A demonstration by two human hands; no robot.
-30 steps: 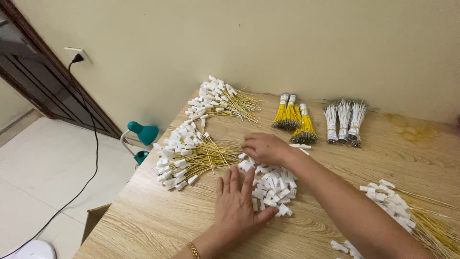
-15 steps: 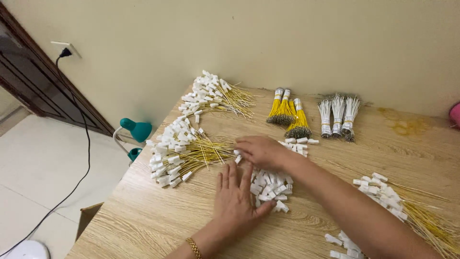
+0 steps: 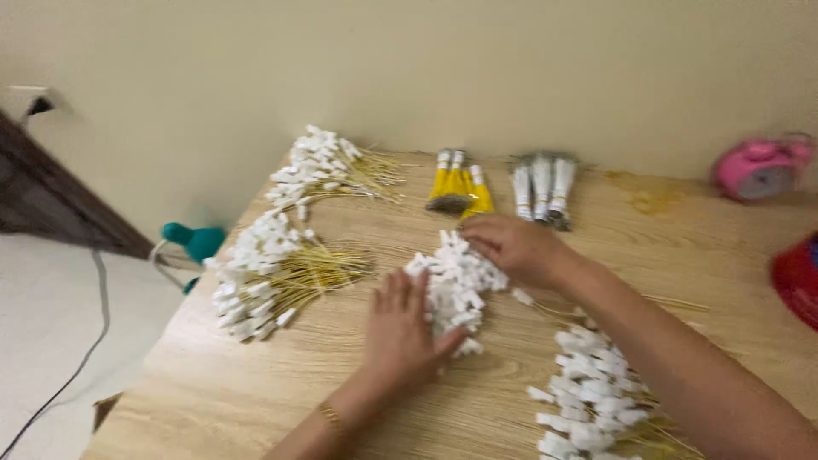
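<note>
Resting palm-down with fingers spread, left hand (image 3: 400, 332) pressed the near side of a white tag pile (image 3: 454, 285) at mid-table; right hand (image 3: 515, 247) cupped its far side, fingers curled, grasping nothing. Wooden table (image 3: 256, 392) stood against a beige wall (image 3: 511, 68).

This looks like a room in a home used for piecework: a wood-grain table (image 3: 256, 392) stands against a plain cream wall (image 3: 511, 68), with a wall socket (image 3: 34, 102) and a trailing cable (image 3: 68, 375) (dark, running over a pale tiled floor). A pink alarm clock (image 3: 761, 168) sits among heaps of white-tipped yellow ties (image 3: 273, 273).
</note>
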